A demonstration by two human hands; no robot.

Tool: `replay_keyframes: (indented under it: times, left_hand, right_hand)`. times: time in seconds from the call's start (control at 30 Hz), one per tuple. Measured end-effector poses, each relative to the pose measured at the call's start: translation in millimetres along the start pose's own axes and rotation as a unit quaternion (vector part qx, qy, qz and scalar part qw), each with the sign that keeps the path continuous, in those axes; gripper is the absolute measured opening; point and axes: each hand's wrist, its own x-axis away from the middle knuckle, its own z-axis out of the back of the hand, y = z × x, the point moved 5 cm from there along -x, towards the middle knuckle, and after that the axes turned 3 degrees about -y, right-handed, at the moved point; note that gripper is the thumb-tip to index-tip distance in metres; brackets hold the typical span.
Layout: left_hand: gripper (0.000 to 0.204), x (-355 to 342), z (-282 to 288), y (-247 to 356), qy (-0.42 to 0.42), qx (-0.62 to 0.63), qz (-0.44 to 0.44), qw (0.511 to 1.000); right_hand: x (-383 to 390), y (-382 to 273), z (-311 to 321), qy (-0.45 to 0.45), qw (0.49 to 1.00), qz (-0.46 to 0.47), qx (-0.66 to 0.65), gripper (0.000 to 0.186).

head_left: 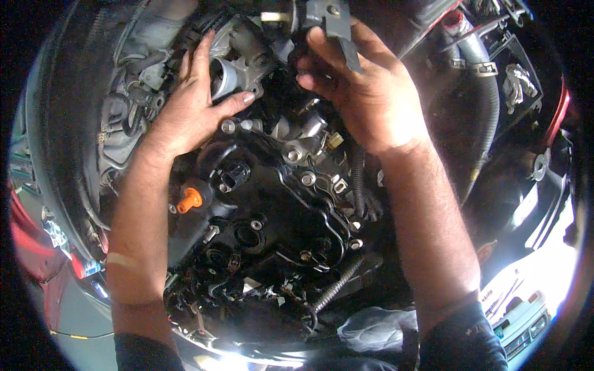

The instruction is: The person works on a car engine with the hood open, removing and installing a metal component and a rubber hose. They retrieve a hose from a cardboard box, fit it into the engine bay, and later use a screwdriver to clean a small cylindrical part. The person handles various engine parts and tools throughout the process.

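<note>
Both my hands are over an engine with its black cover (272, 204) exposed. My left hand (192, 111) lies with fingers and thumb spread around a pale round opening (224, 79) in a grey metal housing (250, 52); it touches the housing but wraps nothing. At the top middle, my right hand (377, 93) is closed on a dark part with a flat metal bracket (334, 23). The part stands above the engine, and a pale stub (272, 17) sticks out on its left. Its top runs out of the picture.
An orange plug (190, 200) and a black connector (234, 176) sit on the engine cover. A thick ribbed hose (486, 105) with a clamp runs along the right. Clear plastic sheeting (378, 329) lies at the near edge. A red car panel (37, 253) shows far left.
</note>
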Motion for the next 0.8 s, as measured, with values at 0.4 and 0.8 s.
replay_keyframes:
  times: [0.4, 0.8]
  left_hand:
    - [0.081, 1, -3, -25, 0.089, 0.160, 0.138, 0.973]
    - [0.062, 4, 11, -68, 0.267, 0.250, 0.200, 0.909]
  right_hand:
    - [1, 0, 1, 0.107, 0.992, -0.063, -0.031, 0.045]
    - [6, 9, 14, 0.212, 0.971, -0.107, 0.025, 0.036]
